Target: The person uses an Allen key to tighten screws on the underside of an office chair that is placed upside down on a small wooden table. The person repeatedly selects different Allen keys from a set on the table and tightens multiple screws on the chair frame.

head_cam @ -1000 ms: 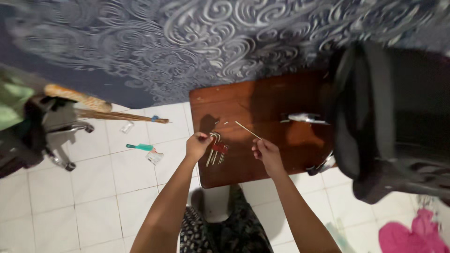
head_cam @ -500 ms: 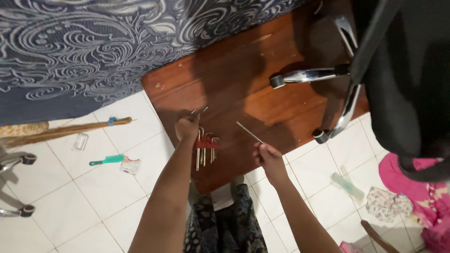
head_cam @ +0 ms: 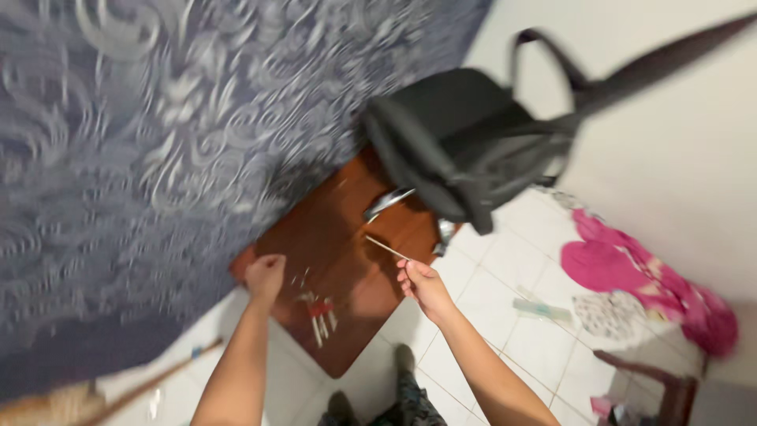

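A brown wooden board (head_cam: 347, 237) lies on the white tiled floor. My left hand (head_cam: 266, 274) is curled at the board's left edge, touching it; whether it holds anything I cannot tell. A small bundle of thin sticks with a red band (head_cam: 319, 310) lies on the board just below and right of that hand. My right hand (head_cam: 420, 282) is over the board's right edge, pinching a thin pale stick (head_cam: 386, 248) that points up and left.
A black office chair (head_cam: 461, 150) with a chrome base stands on the board's far end. Grey-blue patterned fabric (head_cam: 158, 142) fills the left. Pink cloth (head_cam: 631, 276) and scattered bits lie on the tiles at right. A wooden pole (head_cam: 150, 384) lies lower left.
The view swung sharply and is blurred. My left hand has moved off the red-banded bundle to the board's edge. My right hand still holds the thin stick.
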